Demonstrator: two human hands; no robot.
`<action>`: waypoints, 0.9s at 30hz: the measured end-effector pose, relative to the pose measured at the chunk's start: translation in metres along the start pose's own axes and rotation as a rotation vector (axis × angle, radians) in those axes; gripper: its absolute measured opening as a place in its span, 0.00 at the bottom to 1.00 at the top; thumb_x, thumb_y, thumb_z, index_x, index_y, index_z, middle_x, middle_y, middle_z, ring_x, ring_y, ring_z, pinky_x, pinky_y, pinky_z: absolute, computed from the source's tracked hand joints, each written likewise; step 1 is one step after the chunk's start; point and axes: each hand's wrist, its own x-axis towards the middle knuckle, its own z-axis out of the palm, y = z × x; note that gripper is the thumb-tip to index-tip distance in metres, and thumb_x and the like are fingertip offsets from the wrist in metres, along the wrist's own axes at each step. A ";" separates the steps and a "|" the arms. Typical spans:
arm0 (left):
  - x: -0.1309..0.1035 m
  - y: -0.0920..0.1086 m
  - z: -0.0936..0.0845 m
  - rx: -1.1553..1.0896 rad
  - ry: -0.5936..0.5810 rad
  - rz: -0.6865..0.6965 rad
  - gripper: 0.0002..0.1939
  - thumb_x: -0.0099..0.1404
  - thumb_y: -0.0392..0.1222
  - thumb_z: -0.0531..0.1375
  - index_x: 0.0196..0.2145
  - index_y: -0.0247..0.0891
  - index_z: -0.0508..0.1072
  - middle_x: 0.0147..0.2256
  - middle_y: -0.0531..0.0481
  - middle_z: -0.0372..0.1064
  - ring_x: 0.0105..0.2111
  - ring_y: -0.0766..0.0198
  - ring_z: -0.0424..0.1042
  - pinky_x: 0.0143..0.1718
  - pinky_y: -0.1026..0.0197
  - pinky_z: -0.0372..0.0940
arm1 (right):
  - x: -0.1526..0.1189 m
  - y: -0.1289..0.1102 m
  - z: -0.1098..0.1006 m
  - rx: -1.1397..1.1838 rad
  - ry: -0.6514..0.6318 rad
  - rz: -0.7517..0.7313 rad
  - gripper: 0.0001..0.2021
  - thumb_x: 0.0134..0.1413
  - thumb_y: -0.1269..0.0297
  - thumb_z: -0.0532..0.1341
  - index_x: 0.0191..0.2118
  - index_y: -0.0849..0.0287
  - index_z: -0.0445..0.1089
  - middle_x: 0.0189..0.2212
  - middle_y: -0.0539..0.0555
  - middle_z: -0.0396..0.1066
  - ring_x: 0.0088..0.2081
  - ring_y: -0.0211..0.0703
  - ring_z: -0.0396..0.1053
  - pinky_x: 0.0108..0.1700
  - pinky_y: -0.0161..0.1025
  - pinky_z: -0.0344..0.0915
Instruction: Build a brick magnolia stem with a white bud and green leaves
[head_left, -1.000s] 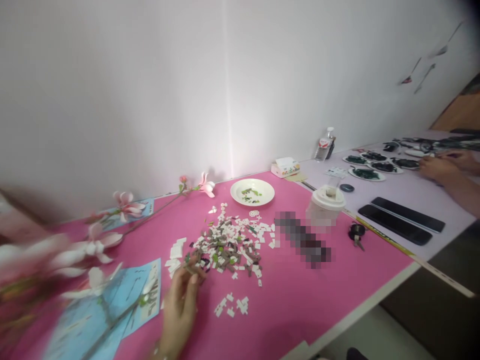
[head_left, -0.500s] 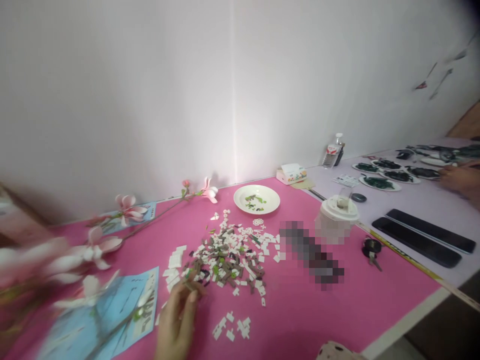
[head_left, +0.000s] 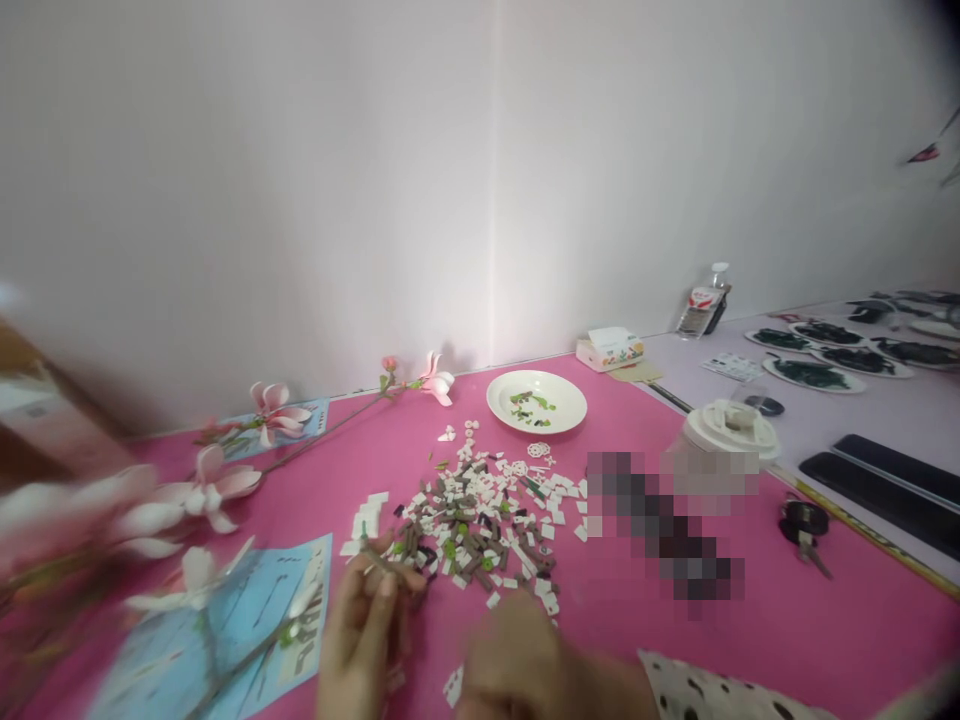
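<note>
My left hand (head_left: 358, 635) is closed at the near left of the pile, with a small brown-grey building piece (head_left: 381, 562) pinched in its fingers. A bit of green shows at the piece's far end. Low in the middle, my right hand (head_left: 521, 650) reaches in from the right in a spotted sleeve. It is smeared by motion, and its fingers cannot be made out. Just beyond both hands spreads a pile of loose building pieces (head_left: 480, 510) in white, brown-grey, green and black. A few white pieces (head_left: 452, 686) lie partly hidden beside my right hand.
Built magnolia branches (head_left: 214, 490) and a blue instruction sheet (head_left: 281, 570) occupy the left. Behind the pile stand a white plate (head_left: 496, 412) with green bits and a tissue box (head_left: 611, 350). To the right are a lidded cup (head_left: 731, 425), keys (head_left: 804, 520) and a bottle (head_left: 701, 305).
My right hand has come into view from the lower right, towards the front of the pile. The view has swung slightly left. My left hand keeps its piece.
</note>
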 end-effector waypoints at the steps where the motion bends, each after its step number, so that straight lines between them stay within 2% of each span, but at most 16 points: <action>1: 0.000 0.001 0.001 -0.031 -0.019 -0.031 0.13 0.59 0.52 0.63 0.33 0.39 0.70 0.24 0.57 0.68 0.15 0.74 0.57 0.15 0.71 0.53 | -0.003 0.009 -0.004 -0.024 0.056 0.072 0.09 0.65 0.62 0.54 0.38 0.61 0.68 0.33 0.51 0.69 0.29 0.35 0.67 0.32 0.36 0.67; 3: 0.000 0.001 0.003 -0.103 -0.053 -0.083 0.13 0.60 0.51 0.63 0.37 0.40 0.69 0.21 0.58 0.66 0.14 0.75 0.56 0.14 0.72 0.52 | -0.007 0.029 -0.013 -0.072 0.159 0.203 0.16 0.66 0.69 0.47 0.27 0.61 0.63 0.21 0.48 0.61 0.22 0.34 0.57 0.25 0.34 0.59; 5: 0.001 0.000 0.004 -0.153 -0.105 -0.144 0.14 0.61 0.51 0.62 0.39 0.39 0.68 0.17 0.60 0.64 0.12 0.75 0.54 0.13 0.73 0.50 | -0.011 0.045 -0.019 -0.107 0.217 0.290 0.15 0.64 0.71 0.48 0.26 0.60 0.62 0.21 0.49 0.60 0.24 0.36 0.57 0.26 0.35 0.56; 7: 0.002 -0.002 0.004 -0.199 -0.149 -0.199 0.16 0.60 0.51 0.63 0.40 0.39 0.68 0.15 0.60 0.63 0.10 0.75 0.54 0.12 0.74 0.49 | -0.013 0.055 -0.021 -0.122 0.238 0.328 0.10 0.63 0.73 0.50 0.30 0.60 0.64 0.25 0.51 0.62 0.28 0.39 0.60 0.31 0.38 0.58; 9: 0.002 -0.005 0.004 -0.267 -0.157 -0.237 0.18 0.57 0.51 0.66 0.40 0.39 0.69 0.20 0.57 0.69 0.10 0.76 0.56 0.11 0.74 0.50 | -0.014 0.058 -0.019 -0.125 0.231 0.336 0.07 0.60 0.75 0.52 0.35 0.60 0.65 0.29 0.53 0.65 0.33 0.42 0.62 0.38 0.42 0.60; 11: 0.002 -0.008 0.003 -0.333 -0.164 -0.274 0.19 0.53 0.50 0.69 0.39 0.40 0.69 0.26 0.54 0.74 0.09 0.76 0.59 0.10 0.73 0.49 | -0.015 0.056 -0.016 -0.132 0.194 0.349 0.08 0.57 0.77 0.54 0.37 0.59 0.66 0.32 0.54 0.66 0.37 0.45 0.62 0.43 0.46 0.60; 15: 0.001 -0.008 0.003 -0.402 -0.235 -0.336 0.16 0.54 0.47 0.69 0.37 0.40 0.71 0.27 0.51 0.76 0.09 0.76 0.59 0.09 0.72 0.47 | -0.015 0.047 -0.014 -0.166 0.080 0.418 0.08 0.54 0.77 0.56 0.36 0.58 0.68 0.34 0.55 0.66 0.41 0.48 0.62 0.48 0.52 0.61; 18: -0.001 -0.002 0.004 -0.458 -0.217 -0.381 0.14 0.54 0.44 0.70 0.35 0.39 0.72 0.26 0.50 0.75 0.16 0.72 0.67 0.16 0.72 0.57 | -0.012 0.042 -0.017 -0.207 0.030 0.452 0.07 0.53 0.77 0.57 0.36 0.58 0.68 0.35 0.55 0.66 0.42 0.49 0.62 0.53 0.57 0.58; 20: -0.002 0.002 0.005 -0.499 -0.174 -0.427 0.14 0.51 0.42 0.72 0.33 0.39 0.73 0.25 0.51 0.75 0.25 0.67 0.73 0.27 0.70 0.65 | -0.010 0.042 -0.019 -0.242 0.010 0.475 0.06 0.52 0.76 0.58 0.35 0.58 0.68 0.37 0.56 0.66 0.45 0.50 0.62 0.56 0.59 0.56; 22: -0.004 0.005 0.005 -0.516 -0.158 -0.472 0.15 0.50 0.40 0.72 0.33 0.39 0.73 0.25 0.51 0.74 0.30 0.65 0.74 0.32 0.69 0.66 | -0.011 0.044 -0.019 -0.274 0.004 0.496 0.05 0.53 0.74 0.59 0.35 0.59 0.67 0.38 0.57 0.66 0.47 0.51 0.62 0.59 0.61 0.53; 24: -0.004 0.004 0.004 -0.503 -0.180 -0.485 0.14 0.51 0.41 0.72 0.35 0.39 0.73 0.26 0.51 0.74 0.28 0.67 0.74 0.26 0.72 0.64 | -0.014 0.047 -0.017 -0.294 0.016 0.502 0.04 0.54 0.72 0.59 0.36 0.59 0.67 0.39 0.57 0.66 0.48 0.52 0.61 0.60 0.63 0.50; 27: -0.004 -0.001 0.002 -0.462 -0.247 -0.445 0.14 0.57 0.43 0.68 0.39 0.39 0.72 0.28 0.50 0.75 0.17 0.73 0.67 0.15 0.73 0.56 | -0.018 0.050 -0.015 -0.299 0.025 0.493 0.08 0.54 0.70 0.60 0.41 0.59 0.67 0.40 0.57 0.66 0.50 0.53 0.62 0.61 0.64 0.48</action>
